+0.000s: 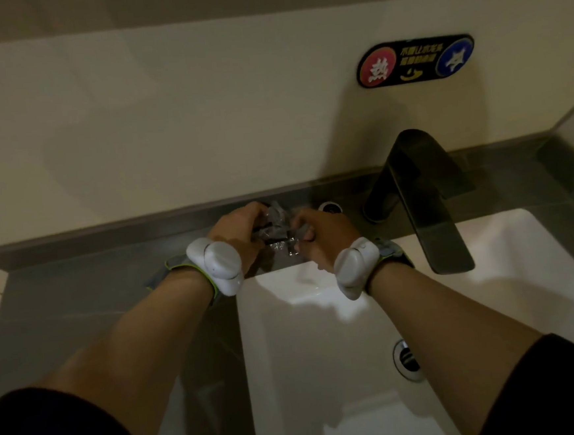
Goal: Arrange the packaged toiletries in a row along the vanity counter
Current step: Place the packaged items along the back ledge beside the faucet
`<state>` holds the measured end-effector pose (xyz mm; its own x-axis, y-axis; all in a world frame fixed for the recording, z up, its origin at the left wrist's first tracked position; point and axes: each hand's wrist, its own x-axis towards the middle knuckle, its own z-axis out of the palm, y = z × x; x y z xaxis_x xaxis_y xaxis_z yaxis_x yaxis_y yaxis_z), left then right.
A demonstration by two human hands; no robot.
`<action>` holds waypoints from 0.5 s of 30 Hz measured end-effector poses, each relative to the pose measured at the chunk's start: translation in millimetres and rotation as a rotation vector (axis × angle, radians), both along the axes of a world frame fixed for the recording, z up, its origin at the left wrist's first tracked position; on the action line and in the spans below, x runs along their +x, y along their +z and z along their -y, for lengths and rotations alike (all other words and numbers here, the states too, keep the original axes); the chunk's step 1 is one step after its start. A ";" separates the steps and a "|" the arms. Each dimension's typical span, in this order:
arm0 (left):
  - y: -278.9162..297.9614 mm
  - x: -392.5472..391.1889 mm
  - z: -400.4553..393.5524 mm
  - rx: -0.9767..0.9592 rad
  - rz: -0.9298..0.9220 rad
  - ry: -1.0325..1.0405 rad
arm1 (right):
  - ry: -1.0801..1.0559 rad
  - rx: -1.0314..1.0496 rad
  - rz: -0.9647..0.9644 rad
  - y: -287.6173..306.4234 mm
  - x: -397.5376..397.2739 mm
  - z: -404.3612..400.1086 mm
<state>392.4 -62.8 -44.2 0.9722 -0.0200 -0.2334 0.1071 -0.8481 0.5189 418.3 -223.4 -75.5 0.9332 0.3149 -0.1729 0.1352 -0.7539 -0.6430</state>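
Observation:
A small bunch of clear-wrapped toiletry packets sits at the back of the grey vanity counter, just behind the sink's far left corner. My left hand grips the bunch from the left, fingers curled over it. My right hand pinches the packets from the right. The wrappers are crinkled and shiny with dark contents, and the two hands partly hide them. Both wrists wear white devices on straps.
A white rectangular sink with a metal drain fills the lower right. A dark faucet stands right of my hands, a small round dark fitting beside it. A hot/cold sticker is on the cream wall.

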 end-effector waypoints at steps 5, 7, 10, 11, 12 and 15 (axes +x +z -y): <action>0.3 5.8 -9.6 0.072 0.004 0.007 | 0.026 0.047 -0.082 3.7 0.8 -0.2; 0.3 6.0 -10.9 0.083 0.002 -0.003 | 0.027 0.063 -0.091 4.8 0.8 -1.1; 1.3 3.2 -10.6 0.088 -0.006 -0.019 | -0.018 0.101 -0.047 6.1 0.7 -1.0; 1.9 2.0 -10.9 0.086 -0.009 -0.024 | -0.043 0.127 -0.020 7.4 0.6 -2.4; 2.4 1.2 -11.1 0.088 -0.011 -0.029 | -0.075 0.160 -0.002 9.0 0.6 -4.2; 3.6 0.3 -12.2 0.107 -0.011 -0.054 | -0.138 0.279 -0.003 13.9 1.7 -10.0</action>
<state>392.7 -50.6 -40.6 0.9677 -0.0461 -0.2478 0.0654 -0.9034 0.4237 420.0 -213.4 -61.6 0.9701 0.2209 -0.1002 0.0417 -0.5589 -0.8282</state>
